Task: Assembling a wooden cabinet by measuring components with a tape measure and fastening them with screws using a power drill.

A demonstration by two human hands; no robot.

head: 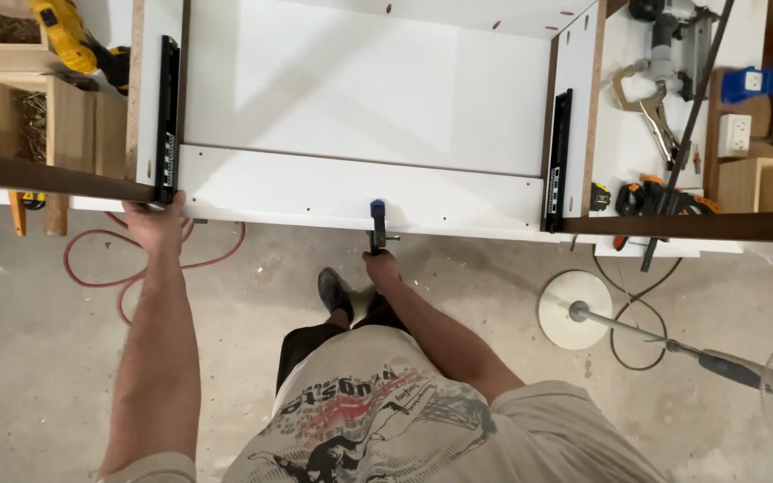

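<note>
Clamp (378, 225) on white panel (360, 192) edge, just above right hand (380, 266), seemingly gripping its handle.

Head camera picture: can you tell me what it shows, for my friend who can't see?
A person's right hand holds a blue clamp on a white cabinet panel, while the left hand grips its corner by a black drawer slide.

White cabinet panel (360, 192), blue-topped clamp (378, 224), black drawer slides (167, 116) — yellow drill (64, 36), red hose (91, 268).
</note>
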